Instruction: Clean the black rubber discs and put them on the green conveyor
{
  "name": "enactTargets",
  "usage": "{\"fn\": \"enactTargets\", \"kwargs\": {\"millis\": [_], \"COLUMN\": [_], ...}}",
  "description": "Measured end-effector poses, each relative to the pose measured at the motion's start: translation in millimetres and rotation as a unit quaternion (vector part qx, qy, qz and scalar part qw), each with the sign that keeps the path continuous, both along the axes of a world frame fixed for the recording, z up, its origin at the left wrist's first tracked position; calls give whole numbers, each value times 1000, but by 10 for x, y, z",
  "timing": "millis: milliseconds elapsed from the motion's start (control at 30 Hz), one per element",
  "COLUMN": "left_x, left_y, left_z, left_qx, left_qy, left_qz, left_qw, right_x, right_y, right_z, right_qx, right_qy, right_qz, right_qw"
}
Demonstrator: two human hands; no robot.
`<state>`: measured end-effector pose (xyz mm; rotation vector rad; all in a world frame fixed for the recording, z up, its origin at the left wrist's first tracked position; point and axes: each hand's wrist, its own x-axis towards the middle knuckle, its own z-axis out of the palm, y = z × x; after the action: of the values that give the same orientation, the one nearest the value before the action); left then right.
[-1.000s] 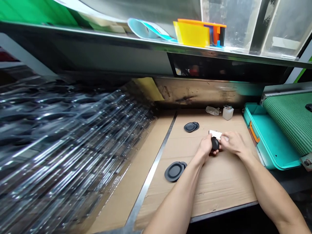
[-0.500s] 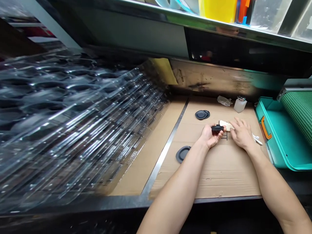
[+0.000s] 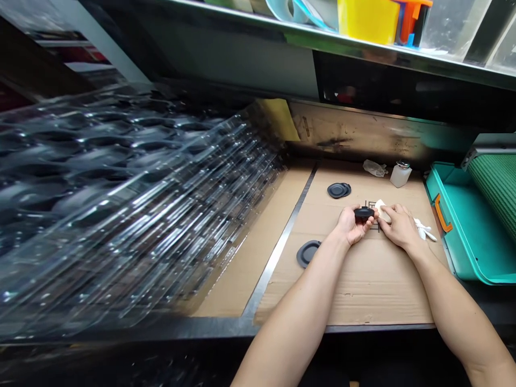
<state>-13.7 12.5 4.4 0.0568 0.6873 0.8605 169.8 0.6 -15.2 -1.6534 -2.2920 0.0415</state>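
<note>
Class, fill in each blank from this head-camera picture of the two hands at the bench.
The left hand holds a ____ disc.
The right hand is at a ____ cloth.
The handle on the tray is ____.

Missing words: black; white; orange.

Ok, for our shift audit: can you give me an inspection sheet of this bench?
Surface: cardboard sheet, metal strip along its left.
Job's things: black disc, white wipe.
Clutter: stacked black discs, small bottle, crumpled plastic.
Hands: left hand grips the disc; right hand pinches the wipe.
Cables: nothing seen.
Surroundings: clear plastic trays left, teal tray right, shelf above.
</note>
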Motion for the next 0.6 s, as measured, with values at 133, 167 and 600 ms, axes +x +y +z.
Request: {"fn": "enactTargets", "kwargs": {"millis": [133, 167, 600], "left_x": [1, 4, 170], "left_y": [8, 9, -26], "left_z": [-25, -24, -104], "left_qx": [1, -1, 126], "left_qy": [-15, -15, 26], "left_qz": [25, 34, 94], "left_qw": [1000, 999, 987], "right_x": [43, 51, -216], "right_y": [32, 45, -142], "right_z": [-25, -33, 102], "right_qx": [10, 18, -19], "right_qy": [38, 54, 232], "right_qz": [-34, -47, -58], "right_qw": [999, 997, 971]}}
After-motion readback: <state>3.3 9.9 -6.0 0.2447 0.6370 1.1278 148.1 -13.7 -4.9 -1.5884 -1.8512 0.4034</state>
